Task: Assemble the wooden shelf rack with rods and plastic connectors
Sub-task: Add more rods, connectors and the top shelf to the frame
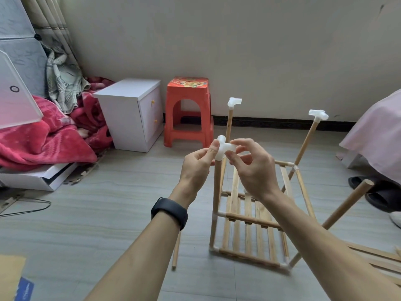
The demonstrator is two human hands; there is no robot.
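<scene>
Both hands met on one white plastic connector, a smooth, translucent piece with short round sockets branching off it. The left hand pinched it between thumb and curled fingers from one side; the right hand gripped its side socket with thumb and fingertips. The connector sat on the top end of an upright wooden rod, round and pale, running down just below the hands. How deep the rod sat in the socket was hidden by the fingers.

That rod belonged to the shelf rack standing on the floor beneath the right hand, with flat wooden slats laid across round rails and white joints at its corners. Beyond the hands, the far-left connector and the far-right connector capped two more uprights. To the right of the right hand, a bare-topped rod leaned outward. A loose rod lay below the left forearm, partly hidden by it.

A matte black wristband circled the left wrist. Past the left hand stood a glossy red plastic stool with a printed pattern on its seat, and a white cabinet. The marks on a blue item, cut off at the lower left edge, were too blurred to read.
</scene>
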